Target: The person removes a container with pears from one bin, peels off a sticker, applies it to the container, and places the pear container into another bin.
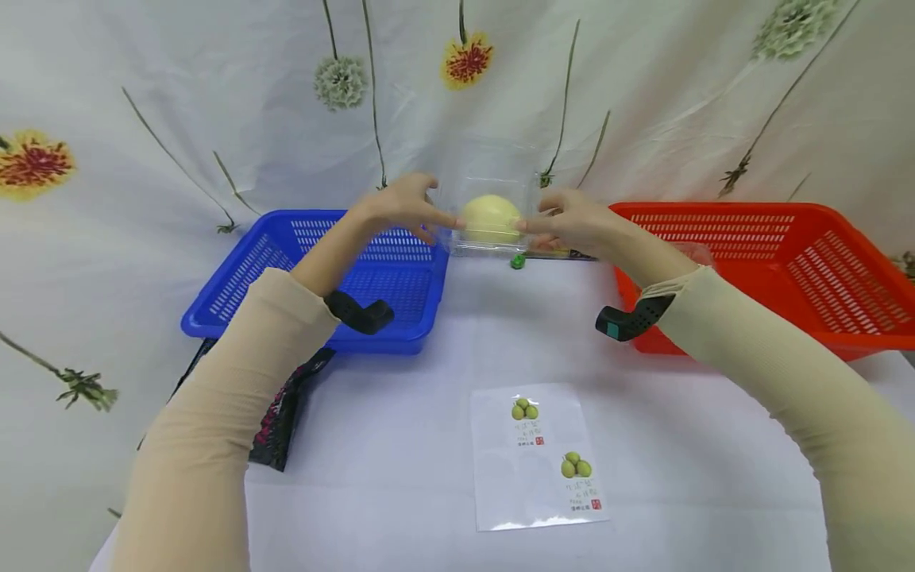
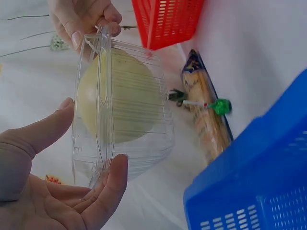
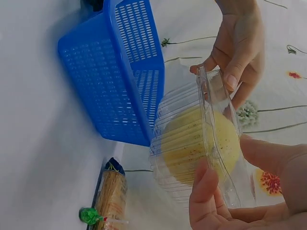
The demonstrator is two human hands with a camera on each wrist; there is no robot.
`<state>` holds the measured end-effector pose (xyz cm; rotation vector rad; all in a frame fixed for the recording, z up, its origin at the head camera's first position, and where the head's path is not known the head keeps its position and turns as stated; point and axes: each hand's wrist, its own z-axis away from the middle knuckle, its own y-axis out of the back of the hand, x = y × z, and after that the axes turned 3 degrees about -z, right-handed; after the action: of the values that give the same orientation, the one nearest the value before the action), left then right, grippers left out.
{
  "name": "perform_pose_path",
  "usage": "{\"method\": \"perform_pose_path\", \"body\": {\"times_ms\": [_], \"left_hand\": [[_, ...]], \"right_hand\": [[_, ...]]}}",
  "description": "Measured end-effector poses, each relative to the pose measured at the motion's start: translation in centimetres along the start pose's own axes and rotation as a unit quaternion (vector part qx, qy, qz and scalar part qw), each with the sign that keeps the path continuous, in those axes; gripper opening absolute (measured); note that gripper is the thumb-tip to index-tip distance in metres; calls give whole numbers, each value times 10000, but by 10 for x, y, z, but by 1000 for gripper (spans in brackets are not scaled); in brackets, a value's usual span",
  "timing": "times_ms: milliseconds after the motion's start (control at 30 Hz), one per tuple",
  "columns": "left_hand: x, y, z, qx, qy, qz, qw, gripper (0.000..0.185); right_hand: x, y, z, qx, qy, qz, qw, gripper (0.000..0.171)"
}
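Note:
A clear plastic clamshell box (image 2: 139,158) is held up off the table between both hands. Inside it lies a pale yellow round fruit (image 1: 492,216), speckled with small dark dots in the right wrist view. The left hand (image 1: 411,205) grips the box's left end, thumb on one face and fingers at the rim (image 2: 104,120). At the opposite end, the right hand (image 3: 268,184) pinches the rim between thumb and fingers. Lid and base appear to meet along the rim in both wrist views.
A blue basket (image 1: 422,318) stands left and a red basket (image 1: 722,208) right, with clear plastic inside the red one. A sheet with fruit stickers (image 1: 507,485) lies in front. Behind are a long packet (image 2: 204,103) and a small green item (image 1: 518,261); a black packet (image 1: 286,421) lies left.

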<state>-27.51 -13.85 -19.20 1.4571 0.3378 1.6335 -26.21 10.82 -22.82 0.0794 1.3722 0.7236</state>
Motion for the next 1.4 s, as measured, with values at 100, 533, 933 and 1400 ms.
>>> {"method": "perform_pose_path", "body": {"times_ms": [100,533,933,1400], "left_hand": [[3,-11,-2,56,-93,203,9997,92],[-4,-64,-3,593,-828,133,9947,90],[-21,-102,0,734,-1026,65,9920,91],[-30,-144,4,1008,-559,-1300,9848,81]], "right_hand": [[9,4,7,25,160,-56,9999,74],[44,5,36,313,329,-54,9990,65],[68,-12,51,185,379,-99,9991,78],[97,-35,52,-118,260,-97,9995,78]]}}
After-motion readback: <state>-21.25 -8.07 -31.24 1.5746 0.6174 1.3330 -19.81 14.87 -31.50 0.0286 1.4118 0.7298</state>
